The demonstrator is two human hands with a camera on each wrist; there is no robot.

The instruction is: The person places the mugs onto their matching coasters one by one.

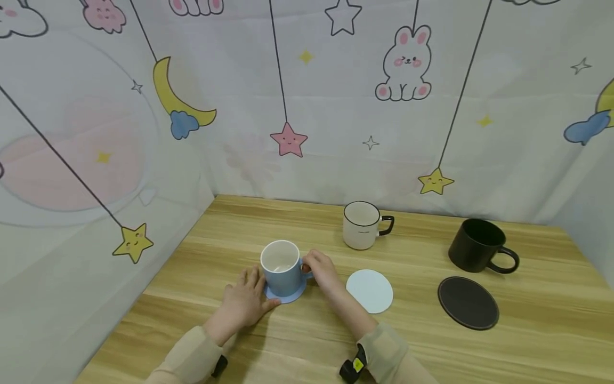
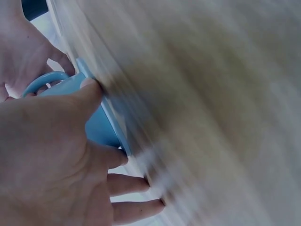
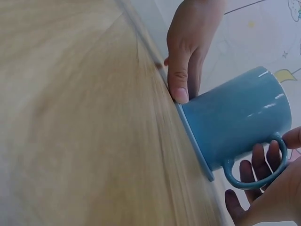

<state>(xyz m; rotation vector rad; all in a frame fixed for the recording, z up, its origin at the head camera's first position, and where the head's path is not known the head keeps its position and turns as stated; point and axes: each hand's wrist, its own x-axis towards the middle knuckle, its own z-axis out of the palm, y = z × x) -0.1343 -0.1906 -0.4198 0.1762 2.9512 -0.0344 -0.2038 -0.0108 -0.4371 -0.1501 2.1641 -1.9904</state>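
Note:
A light blue mug with a white inside stands upright on a blue round coaster at the left of the table. My right hand grips the mug by its handle, with several fingers through the loop. On the coaster's near left edge rests my left hand, thumb in front and the other fingers spread out straight along the side. In the left wrist view the thumb touches the coaster's rim, and the fingertips reach down to the table.
Behind stands a white mug with a black handle. A white round coaster lies right of my right hand. Farther right are a black mug and a black coaster. A printed curtain borders the wooden table.

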